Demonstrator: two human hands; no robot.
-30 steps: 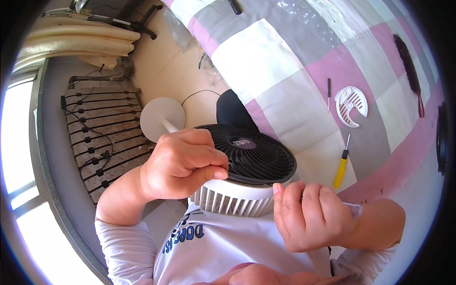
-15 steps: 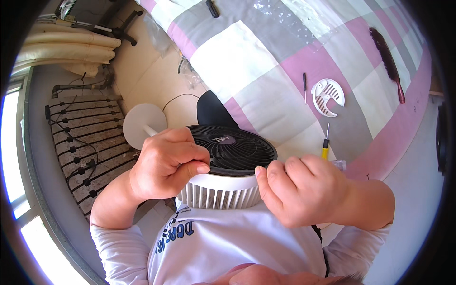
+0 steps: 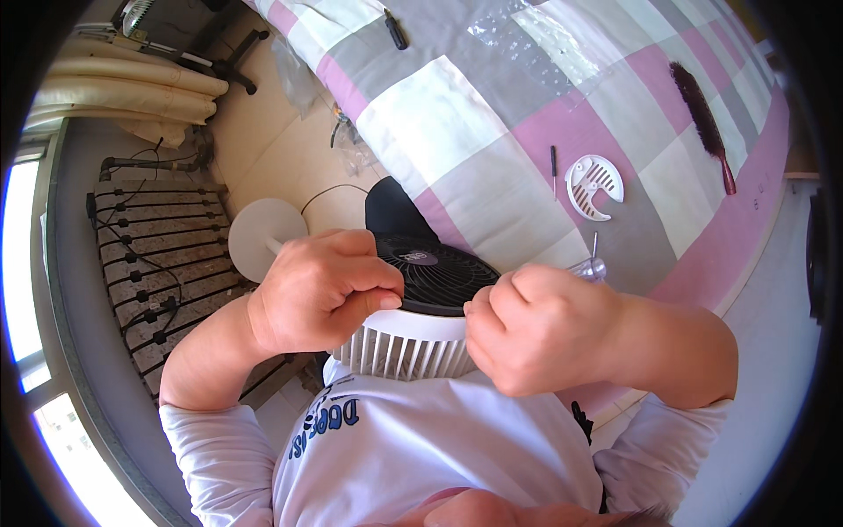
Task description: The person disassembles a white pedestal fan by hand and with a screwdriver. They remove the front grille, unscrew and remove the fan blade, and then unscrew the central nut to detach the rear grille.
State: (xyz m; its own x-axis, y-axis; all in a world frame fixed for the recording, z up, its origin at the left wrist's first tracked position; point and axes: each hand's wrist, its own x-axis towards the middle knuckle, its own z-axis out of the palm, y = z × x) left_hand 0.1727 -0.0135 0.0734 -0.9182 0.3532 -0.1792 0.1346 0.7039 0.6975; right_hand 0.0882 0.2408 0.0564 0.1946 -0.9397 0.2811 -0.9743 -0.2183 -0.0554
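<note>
A fan head rests against my white shirt, with its black spiral grille [image 3: 448, 272] facing up and its white slatted housing [image 3: 399, 347] below. My left hand [image 3: 320, 288] is closed, thumb and fingers pinching the grille's rim at its near left. At the near right of the same rim, my right hand [image 3: 553, 329] is closed too, its fingertips partly hidden. Behind my left hand, a white round base [image 3: 263, 237] with a short pole stands apart from the hands.
A checked bedspread [image 3: 448, 105] lies ahead, bearing a small black screwdriver [image 3: 553, 167], a white slotted C-shaped piece [image 3: 594, 189], a long dark brush [image 3: 702, 123] and clear plastic. A second screwdriver's shaft [image 3: 595, 243] shows behind my right hand. A slatted rack [image 3: 167, 272] stands left.
Both hands have shifted slightly and sit closer together on the rim. My right hand now hides the second screwdriver's yellow handle. The view has turned a little.
</note>
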